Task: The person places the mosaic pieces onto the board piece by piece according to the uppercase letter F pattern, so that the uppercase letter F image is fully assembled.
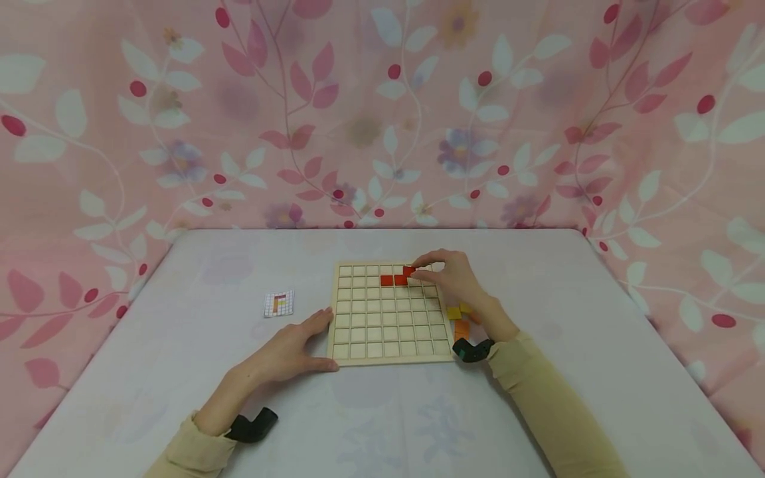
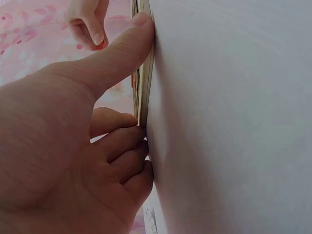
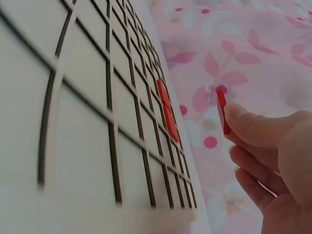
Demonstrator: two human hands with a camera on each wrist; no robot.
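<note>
We rest our left hand [image 1: 291, 350] flat, fingers straight, thumb stretched forward. Our right hand [image 1: 452, 277] reaches further ahead, its fingertips [image 3: 242, 121] pinched together. Both forearms angle inward in pale sleeves.

A person in a long-sleeved beige top with loose cuffs, a black angular camera mount strapped at the left wrist [image 1: 252, 425] and another at the right wrist [image 1: 473, 350], both hands bare.
</note>
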